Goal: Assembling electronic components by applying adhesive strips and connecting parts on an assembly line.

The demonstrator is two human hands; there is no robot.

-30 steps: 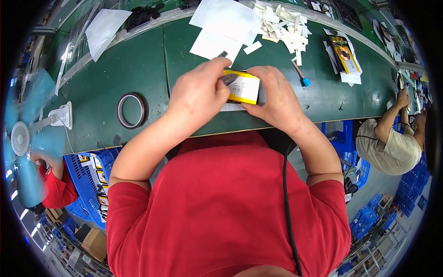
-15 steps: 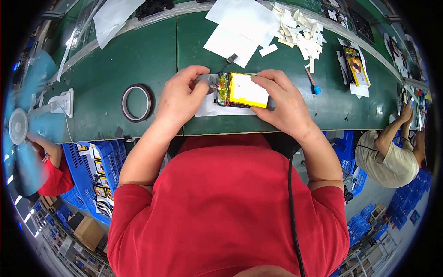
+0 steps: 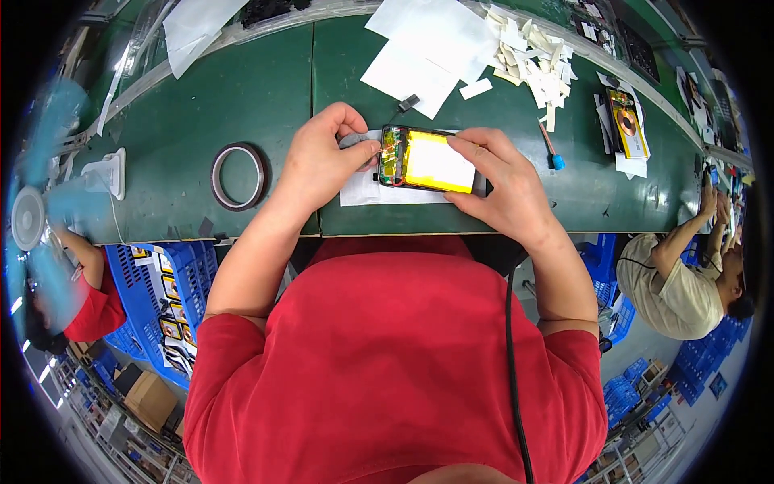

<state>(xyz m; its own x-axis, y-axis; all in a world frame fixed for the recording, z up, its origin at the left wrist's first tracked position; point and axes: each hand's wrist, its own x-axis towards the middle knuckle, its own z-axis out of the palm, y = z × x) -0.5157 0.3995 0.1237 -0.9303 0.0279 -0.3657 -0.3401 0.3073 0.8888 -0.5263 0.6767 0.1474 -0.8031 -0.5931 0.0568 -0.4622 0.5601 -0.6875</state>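
Note:
An opened power bank (image 3: pixel 439 161) lies on a white sheet (image 3: pixel 359 194), its long side running left to right. A white battery with yellow edges fills most of its black case, and a circuit board (image 3: pixel 391 157) shows at the left end. My right hand (image 3: pixel 504 181) grips the right end, thumb at the near side and fingers on the far side. At the board end my left hand (image 3: pixel 326 157) is closed, its thumb tip against the case edge beside a grey patch (image 3: pixel 355 141). What those fingers pinch is hidden. Beyond the board lies a short black cable plug (image 3: pixel 409 103).
A tape roll (image 3: pixel 239 177) lies left on the green table (image 3: pixel 185 113). Paper sheets (image 3: pixel 419 64) and a pile of white strips (image 3: pixel 532 56) sit beyond. Rightward are a blue-tipped tool (image 3: pixel 556 157) and another opened unit (image 3: pixel 627 125). A small fan (image 3: pixel 30 218) stands left; co-workers flank me.
My left thumb has moved right to the case edge beside the board. My right hand has shifted slightly right, still on the power bank.

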